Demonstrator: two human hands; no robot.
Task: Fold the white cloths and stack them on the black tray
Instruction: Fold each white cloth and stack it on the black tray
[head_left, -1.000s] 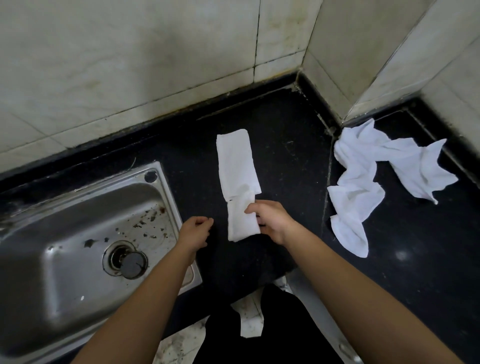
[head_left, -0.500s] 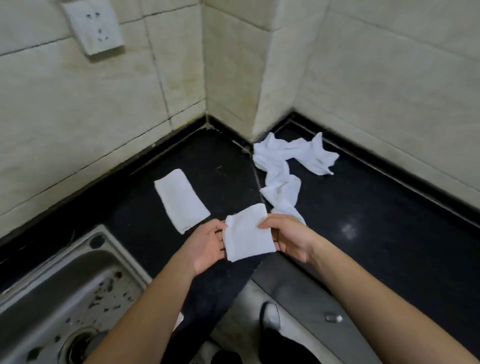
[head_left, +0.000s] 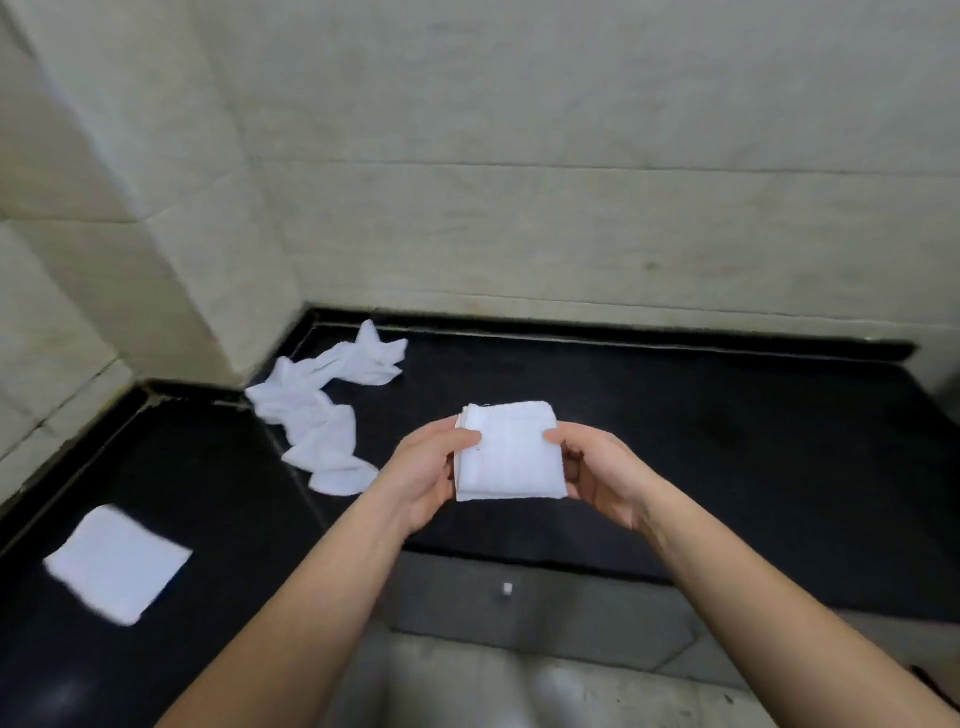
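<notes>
I see both bare forearms stretched forward and converging. Left hand (head_left: 426, 474) and right hand (head_left: 598, 472) face each other, thumbs on top, each pinching one side of a folded cloth (head_left: 509, 453).

We hold the folded cloth (head_left: 509, 451) between our left hand (head_left: 426, 478) at its nine o'clock edge and our right hand (head_left: 597, 473) at its three o'clock edge, above the counter (head_left: 727, 441). From it, the loose cloths (head_left: 327, 415) lie on the counter at ten o'clock, by the wall corner. The second folded cloth (head_left: 117, 564) lies flat at eight o'clock, well apart. The wall (head_left: 571, 182) stands behind at twelve.
</notes>
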